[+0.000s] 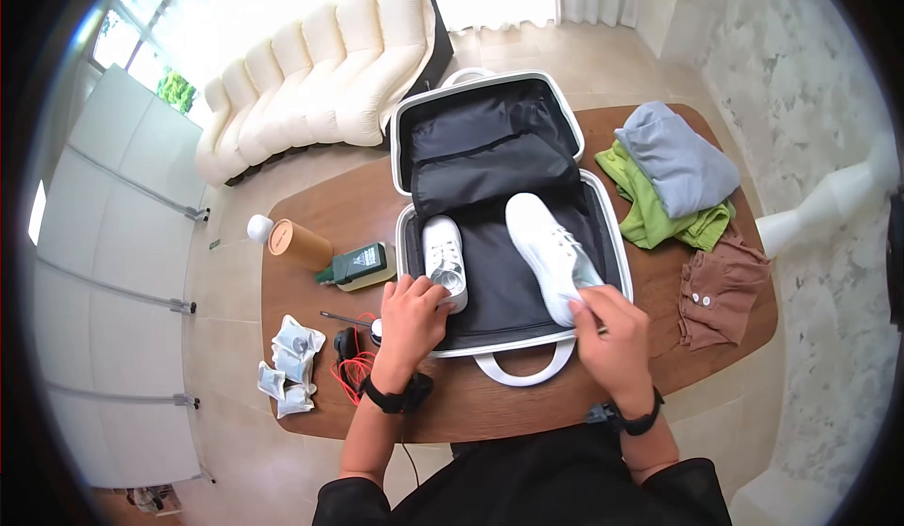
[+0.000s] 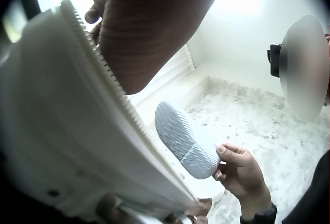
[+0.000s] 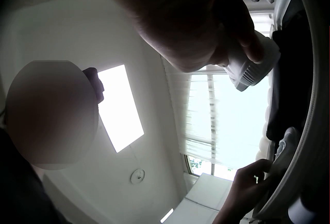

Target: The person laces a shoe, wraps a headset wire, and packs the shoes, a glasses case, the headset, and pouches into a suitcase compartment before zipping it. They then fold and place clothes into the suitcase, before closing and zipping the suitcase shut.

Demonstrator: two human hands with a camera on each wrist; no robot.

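An opened suitcase (image 1: 496, 286) with a white rim and black lining lies on the wooden table. Along the left side of its lower half rests a white sneaker (image 1: 443, 246), toe pointing away. My left hand (image 1: 414, 321) holds that sneaker at the heel, with curled fingers over the suitcase's near left edge. A second white lace-up sneaker (image 1: 541, 243) is tilted over the right half, its heel pinched by my right hand (image 1: 612, 339). Seen from the left wrist, this sneaker's ridged sole (image 2: 181, 140) is raised, with the right thumb at its heel.
Right of the suitcase lie folded grey (image 1: 680, 159), green (image 1: 650, 210) and brown clothes (image 1: 723, 295). On the left stand a brown cylinder (image 1: 303, 245) and a green bottle (image 1: 363, 267), with small white packets (image 1: 294, 352) and a red cable (image 1: 353, 375) nearer me. A cream sofa (image 1: 311, 83) stands beyond.
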